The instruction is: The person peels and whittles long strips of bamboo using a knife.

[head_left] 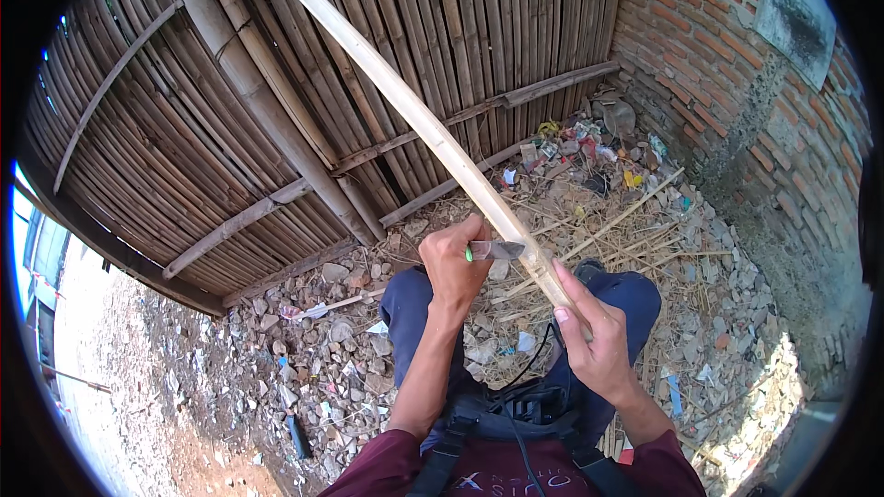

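Note:
A long, pale split bamboo strip (419, 117) slants from the upper left down to my lap. Near its lower end my right hand (597, 339) grips it, thumb and fingers pressed to its sides. My left hand (451, 262) is closed round a knife (495, 250) with a bit of green at the blade's base. The knife's blade crosses toward the strip and its tip touches or overlaps the bamboo just above my right hand. Most of the knife's handle is hidden in my left fist.
A bamboo slat wall (414, 28) with thick poles rises ahead, meeting a brick wall (709, 55) on the right. Stones, litter and bamboo shavings (645, 248) cover the ground. A dark, narrow object (298, 437) lies at lower left. A black cable (529, 364) hangs at my waist.

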`<action>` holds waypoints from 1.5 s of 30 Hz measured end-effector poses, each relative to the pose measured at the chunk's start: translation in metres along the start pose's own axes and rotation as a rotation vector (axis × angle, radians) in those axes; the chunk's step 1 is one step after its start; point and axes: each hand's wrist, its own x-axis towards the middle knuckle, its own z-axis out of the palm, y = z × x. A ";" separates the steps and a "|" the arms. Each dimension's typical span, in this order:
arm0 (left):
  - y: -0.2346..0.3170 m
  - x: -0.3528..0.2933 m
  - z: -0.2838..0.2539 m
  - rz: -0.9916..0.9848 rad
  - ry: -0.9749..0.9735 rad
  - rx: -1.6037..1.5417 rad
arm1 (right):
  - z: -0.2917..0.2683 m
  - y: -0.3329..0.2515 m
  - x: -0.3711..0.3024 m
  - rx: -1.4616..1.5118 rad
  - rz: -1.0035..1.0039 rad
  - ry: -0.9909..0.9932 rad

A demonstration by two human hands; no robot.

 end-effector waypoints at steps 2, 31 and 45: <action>-0.002 -0.001 0.002 0.002 -0.004 0.002 | 0.004 0.000 0.001 -0.070 -0.088 0.080; 0.015 0.018 -0.003 -0.023 0.109 0.092 | 0.017 -0.012 -0.011 -0.134 -0.070 0.180; -0.028 0.066 -0.020 -0.129 0.277 0.242 | 0.017 -0.011 -0.049 -0.082 0.051 0.100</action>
